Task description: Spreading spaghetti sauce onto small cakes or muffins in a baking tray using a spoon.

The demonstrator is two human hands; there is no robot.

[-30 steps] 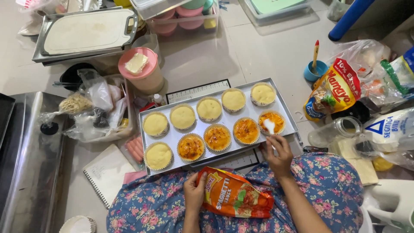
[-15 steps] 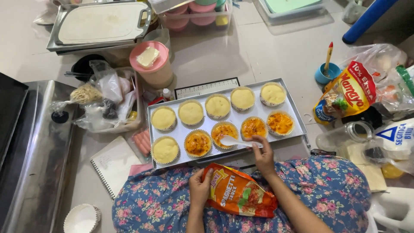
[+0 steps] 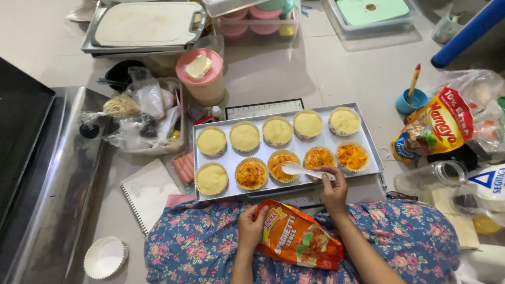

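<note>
Right hand (image 3: 333, 188): fingers closed on white spoon (image 3: 302, 169), now moved left from the far-right cup to the third cup (image 3: 283, 165) of the front row.
Left hand (image 3: 250, 228): fingers wrapped round orange sauce pouch (image 3: 298, 241), steady on lap as before.
Tray (image 3: 321, 140): on floor; four front cups sauced, leftmost cup (image 3: 212, 178) and back row plain.
Meaning: saucing seemingly proceeding leftward.

- L hand (image 3: 251, 227): low in view, fingers curled & closed on edge of orange plastic sauce pouch (image 3: 297, 241), forearm coming up from bottom.
- R hand (image 3: 333, 190): reached fwd, fingers pinched on handle of small white plastic spoon (image 3: 301, 169), wrist bent, forearm angled from lower right.
</note>
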